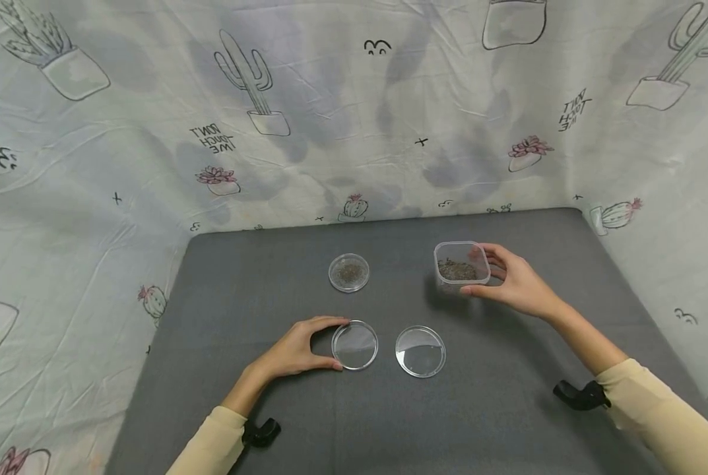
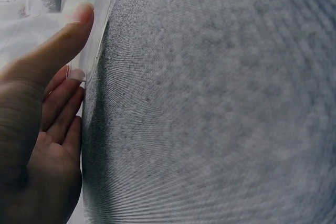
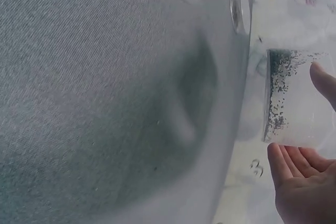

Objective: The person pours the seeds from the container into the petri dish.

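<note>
My left hand (image 1: pixel 297 346) holds a round clear petri dish (image 1: pixel 355 345) by its edge, thumb at the near side and a finger at the far side. In the left wrist view that dish (image 2: pixel 97 35) is seen edge-on, at the grey cloth. On the right, my right hand (image 1: pixel 522 287) grips a clear square plastic tub (image 1: pixel 449 288) between thumb and fingers, raised above the table with a shadow beneath. Small brownish-grey grains lie in the tub; the right wrist view shows them along the bottom of its wall (image 3: pixel 304 108).
Another clear petri dish (image 1: pixel 332 265), with a thin heap of brownish grains, stands farther back. A third clear round dish or lid (image 1: pixel 421 363) lies between my hands. Grey cloth (image 1: pixel 258 284) covers the table, and a printed cactus curtain (image 1: pixel 330 99) hangs around it.
</note>
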Demonstrator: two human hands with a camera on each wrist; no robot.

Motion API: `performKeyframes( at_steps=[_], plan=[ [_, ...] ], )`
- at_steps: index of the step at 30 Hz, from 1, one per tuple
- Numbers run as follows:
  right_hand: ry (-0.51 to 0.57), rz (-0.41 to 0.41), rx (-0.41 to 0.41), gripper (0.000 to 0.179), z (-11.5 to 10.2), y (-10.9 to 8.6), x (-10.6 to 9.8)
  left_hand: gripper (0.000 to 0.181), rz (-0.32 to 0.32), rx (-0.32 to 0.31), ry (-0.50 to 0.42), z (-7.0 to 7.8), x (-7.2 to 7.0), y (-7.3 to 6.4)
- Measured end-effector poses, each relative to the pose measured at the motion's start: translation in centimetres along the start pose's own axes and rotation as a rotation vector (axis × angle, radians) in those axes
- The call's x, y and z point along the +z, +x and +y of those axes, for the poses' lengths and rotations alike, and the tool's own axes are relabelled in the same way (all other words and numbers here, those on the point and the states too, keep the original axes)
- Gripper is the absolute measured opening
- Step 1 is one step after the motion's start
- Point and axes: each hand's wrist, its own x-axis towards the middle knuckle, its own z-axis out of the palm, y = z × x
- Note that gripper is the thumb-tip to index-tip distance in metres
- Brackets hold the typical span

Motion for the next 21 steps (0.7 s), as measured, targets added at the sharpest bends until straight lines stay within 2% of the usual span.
performKeyframes(
  at_steps=[10,21],
  plan=[
    [-0.010,-0.049,-0.046,0.088,-2.4,0.5,1.9,0.081,-0.003,0.001,-0.010,0.1,-0.2,0.1],
    [-0.067,-0.123,-0.180,0.089,-5.3,1.3,4.8,0.081,0.002,-0.001,-0.005,0.1,-0.1,0.0]
  ],
)
